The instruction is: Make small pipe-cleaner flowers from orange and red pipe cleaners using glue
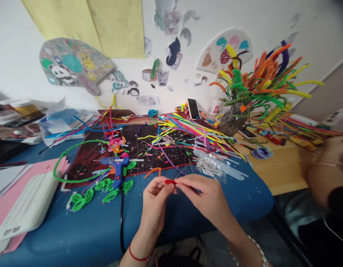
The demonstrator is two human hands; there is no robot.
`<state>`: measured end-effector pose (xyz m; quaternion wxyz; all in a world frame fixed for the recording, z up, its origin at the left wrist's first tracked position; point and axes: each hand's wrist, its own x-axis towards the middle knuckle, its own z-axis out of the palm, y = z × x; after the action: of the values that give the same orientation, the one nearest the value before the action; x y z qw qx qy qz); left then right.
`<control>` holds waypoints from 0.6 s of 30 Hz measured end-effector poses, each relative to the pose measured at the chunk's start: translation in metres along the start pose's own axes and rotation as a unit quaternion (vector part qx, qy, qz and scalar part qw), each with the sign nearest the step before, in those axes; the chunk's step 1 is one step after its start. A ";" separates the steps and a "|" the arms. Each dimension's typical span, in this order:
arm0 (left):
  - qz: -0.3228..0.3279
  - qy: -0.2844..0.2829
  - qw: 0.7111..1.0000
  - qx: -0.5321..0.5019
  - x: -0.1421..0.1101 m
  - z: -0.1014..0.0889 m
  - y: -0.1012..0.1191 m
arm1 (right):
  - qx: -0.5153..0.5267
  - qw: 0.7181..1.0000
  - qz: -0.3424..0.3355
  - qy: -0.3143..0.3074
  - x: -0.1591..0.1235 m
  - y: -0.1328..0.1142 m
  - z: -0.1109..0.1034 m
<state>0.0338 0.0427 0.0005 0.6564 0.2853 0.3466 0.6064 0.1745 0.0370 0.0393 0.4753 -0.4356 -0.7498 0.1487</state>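
Note:
My left hand (pixel 158 193) pinches a small red fuzzy piece (pixel 170 182), which looks like a bit of pipe cleaner. From the other side, the fingertips of my right hand (pixel 200 189) close on the same piece. Both hands are held together above the front edge of the blue-covered table (pixel 85 230). Just beyond them lies a bent orange pipe cleaner (pixel 153 172). To the left, a blue hot glue gun (pixel 118 176) rests among green looped pipe-cleaner shapes (pixel 83 200). My fingers partly hide the red piece.
A dark mat (pixel 88 154) bears scraps and a heap of coloured pipe cleaners (pixel 185 128). A plastic bag of white sticks (pixel 210 167) lies nearer. The glue gun's black cord (pixel 122 218) hangs over the edge. At right are a vase (pixel 229 120) and another person's arm (pixel 321 174).

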 end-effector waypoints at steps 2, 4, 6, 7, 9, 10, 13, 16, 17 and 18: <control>-0.029 -0.045 0.998 0.030 0.000 -0.004 0.007 | 0.020 0.998 0.012 -0.065 0.006 0.001 -0.010; -0.058 -0.085 0.991 0.087 0.001 -0.008 0.017 | 0.035 0.991 0.006 -0.128 0.012 0.003 -0.020; -0.078 -0.120 0.976 0.165 0.004 -0.010 0.026 | 0.039 0.984 -0.014 -0.174 0.018 0.006 -0.027; -0.088 -0.139 0.966 0.199 0.005 -0.010 0.030 | 0.039 0.980 -0.027 -0.193 0.021 0.007 -0.029; -0.094 -0.176 0.947 0.253 0.007 -0.010 0.035 | 0.032 0.970 -0.056 -0.236 0.025 0.009 -0.033; -0.089 -0.192 0.938 0.274 0.007 -0.009 0.037 | 0.023 0.964 -0.070 -0.257 0.027 0.009 -0.034; -0.050 -0.208 0.924 0.318 0.003 -0.010 0.037 | -0.029 0.952 -0.088 -0.293 0.031 0.009 -0.036; -0.020 -0.171 0.932 0.318 -0.003 -0.011 0.030 | -0.090 0.956 -0.076 -0.268 0.027 0.004 -0.036; -0.006 -0.147 0.939 0.311 -0.005 -0.011 0.027 | -0.100 0.961 -0.072 -0.249 0.023 0.002 -0.035; 0.011 -0.119 0.946 0.300 -0.008 -0.011 0.023 | -0.103 0.967 -0.067 -0.225 0.019 0.000 -0.034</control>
<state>0.0112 0.0368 0.0133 0.5699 0.5433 0.4287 0.4430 0.1997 0.0456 0.0681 0.2557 -0.3860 -0.8764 0.1327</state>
